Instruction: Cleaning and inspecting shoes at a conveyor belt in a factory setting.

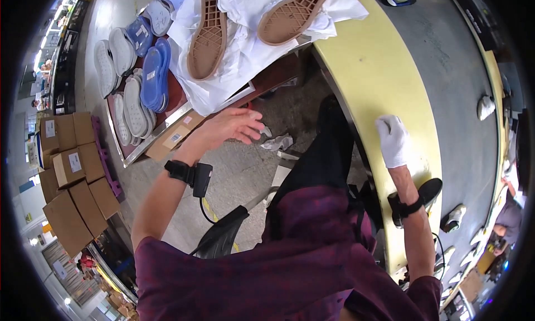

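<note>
1. Here's my bare left hand (235, 126), just beside the draped edge of the crumpled white paper sheets (241, 42): fingers parted, nothing between them. My white-gloved right hand (393, 143) is over the pale-yellow curved bench (379, 59), fingers curled together; I can't tell whether anything's inside.
2. Both brown lattice-patterned soles (206, 59) lie on that paper, beyond my left hand. The sheet overhangs, so a snagging forearm could drag them off.
3. Careful left: the stacked translucent blue soles (155, 79) sit near the paper; a sideways knock might topple them.
4. The black box (202, 180) on my left wrist trails a cable; a long reach could catch it.
5. One glove, one bare hand: uneven grip could twist a sole.
</note>
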### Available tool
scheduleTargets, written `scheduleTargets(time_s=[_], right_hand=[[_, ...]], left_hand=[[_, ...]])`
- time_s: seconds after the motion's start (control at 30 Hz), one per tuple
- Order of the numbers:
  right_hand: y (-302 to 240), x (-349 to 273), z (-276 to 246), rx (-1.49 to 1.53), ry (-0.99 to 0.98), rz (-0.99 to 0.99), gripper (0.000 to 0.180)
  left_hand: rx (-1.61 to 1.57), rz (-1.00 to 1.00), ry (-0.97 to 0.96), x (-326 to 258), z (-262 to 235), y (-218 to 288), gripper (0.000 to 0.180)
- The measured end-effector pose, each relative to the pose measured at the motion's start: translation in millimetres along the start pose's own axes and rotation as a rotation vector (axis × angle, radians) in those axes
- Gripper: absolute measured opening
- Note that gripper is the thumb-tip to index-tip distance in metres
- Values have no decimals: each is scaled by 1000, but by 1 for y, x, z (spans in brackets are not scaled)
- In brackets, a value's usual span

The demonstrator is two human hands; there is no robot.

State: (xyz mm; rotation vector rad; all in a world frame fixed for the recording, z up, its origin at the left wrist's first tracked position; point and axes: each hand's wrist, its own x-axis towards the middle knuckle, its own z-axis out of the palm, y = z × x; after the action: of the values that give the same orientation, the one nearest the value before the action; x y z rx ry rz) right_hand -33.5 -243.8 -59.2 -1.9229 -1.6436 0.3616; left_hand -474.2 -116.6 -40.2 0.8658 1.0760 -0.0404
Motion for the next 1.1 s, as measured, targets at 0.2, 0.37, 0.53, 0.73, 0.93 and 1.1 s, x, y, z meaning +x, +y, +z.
scheduleTargets(time_s=[0.2,0.37,0.53,0.73,0.93,1.1], right_hand=[[8,12,37,-135,109,-37,12],[9,12,35,-131,115,34,13],[9,12,34,-123,90,1,15],[13,4,34,-90,104,-9,16],[8,9,35,-67,132,-42,15],[4,10,22,-177,193,-29,15]], left_hand=[[575,2,268,72,-57,-75,60],[775,-283,-327,85,6,-171,78],[254,-539,-471,30,87,-179,86],[257,-623,-386,-14,114,-208,83],[483,-561,-433,-78,127,-339,87],[650,-347,-329,-109,122,-447,89]])
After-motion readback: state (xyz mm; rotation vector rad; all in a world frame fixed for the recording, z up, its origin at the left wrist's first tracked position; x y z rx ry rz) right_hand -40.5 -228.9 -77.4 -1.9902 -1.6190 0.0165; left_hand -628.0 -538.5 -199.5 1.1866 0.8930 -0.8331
